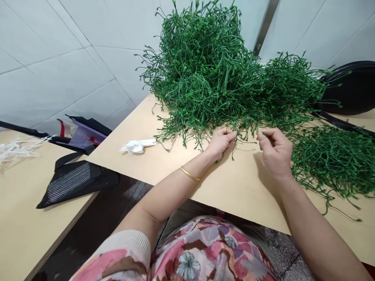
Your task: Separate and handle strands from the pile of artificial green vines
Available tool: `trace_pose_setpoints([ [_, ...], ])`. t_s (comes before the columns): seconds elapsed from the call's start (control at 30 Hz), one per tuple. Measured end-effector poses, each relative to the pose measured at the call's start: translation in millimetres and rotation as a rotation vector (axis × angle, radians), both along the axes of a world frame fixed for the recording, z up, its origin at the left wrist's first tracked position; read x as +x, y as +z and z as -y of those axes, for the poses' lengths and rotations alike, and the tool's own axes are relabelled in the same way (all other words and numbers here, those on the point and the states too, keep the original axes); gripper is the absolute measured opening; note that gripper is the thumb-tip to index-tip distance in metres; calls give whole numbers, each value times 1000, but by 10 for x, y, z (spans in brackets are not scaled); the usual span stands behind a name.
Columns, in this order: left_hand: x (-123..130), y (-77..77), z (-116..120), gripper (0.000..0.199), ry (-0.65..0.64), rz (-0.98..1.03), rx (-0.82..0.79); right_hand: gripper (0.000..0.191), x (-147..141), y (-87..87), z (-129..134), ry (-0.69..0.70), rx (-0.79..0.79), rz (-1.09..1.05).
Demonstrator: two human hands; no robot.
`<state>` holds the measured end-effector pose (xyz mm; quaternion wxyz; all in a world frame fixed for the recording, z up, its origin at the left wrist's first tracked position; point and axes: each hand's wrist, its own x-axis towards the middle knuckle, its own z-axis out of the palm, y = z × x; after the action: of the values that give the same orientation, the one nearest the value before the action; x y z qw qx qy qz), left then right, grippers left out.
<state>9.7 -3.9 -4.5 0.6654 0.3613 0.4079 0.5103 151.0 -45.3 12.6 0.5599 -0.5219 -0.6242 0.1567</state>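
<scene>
A large heap of thin green plastic-looking stems (205,78) with small lighter tips is piled on the wooden table (234,187) in front of me. At the heap's near edge, my left hand (222,142) is closed in a pinch on a green stem (246,142), part of which sticks out toward the right. My right hand (275,150) is a little to the right, its thumb and forefinger pressed together; a bit of green shows between them. A second, lower pile of green stems (336,160) lies to the right of my right hand.
A crumpled white tissue (136,146) lies left of the heap. On the far right is a round black object (350,88) with a strap. Another table (17,203) at left holds white strands (23,150) and a black mesh bag (73,181). A tiled wall (73,58) stands behind.
</scene>
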Motion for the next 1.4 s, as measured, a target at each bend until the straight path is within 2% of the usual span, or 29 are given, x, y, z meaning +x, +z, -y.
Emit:
trace_pose_setpoints([
  [0.1,0,9,1,24,-17,-12,26,12,-21,-47,-14,42,-115,33],
  [0.37,5,52,49,26,-57,-69,21,16,-156,-236,-61,186,-284,196],
  [0.6,9,-7,29,24,-81,-56,48,19,-182,-174,-60,87,-345,420],
  [0.73,34,10,41,27,-33,-83,-9,21,-199,-156,-46,83,-257,589],
  [0.83,49,40,10,29,36,-64,-52,20,-291,-139,57,101,-161,706],
  [0.93,47,53,-62,29,145,20,-141,19,-442,-85,218,376,-8,803],
  [1.0,32,43,-98,28,111,9,-118,19,-491,-17,282,516,97,823],
  [1.07,7,29,-107,27,36,-25,-51,20,-424,75,279,429,104,753],
  [1.17,-42,33,-90,24,-37,-30,-38,22,-80,219,197,102,25,651],
  [1.23,-69,56,-81,22,-65,-32,-62,25,244,288,144,-139,2,703],
  [1.3,-83,83,-77,20,-77,-41,-69,24,550,325,110,-354,-32,851],
  [1.37,-84,106,-72,19,-78,-51,-75,21,756,344,92,-485,-69,955],
  [1.4,-82,113,-68,19,-81,-52,-79,19,805,351,86,-506,-68,961],
])
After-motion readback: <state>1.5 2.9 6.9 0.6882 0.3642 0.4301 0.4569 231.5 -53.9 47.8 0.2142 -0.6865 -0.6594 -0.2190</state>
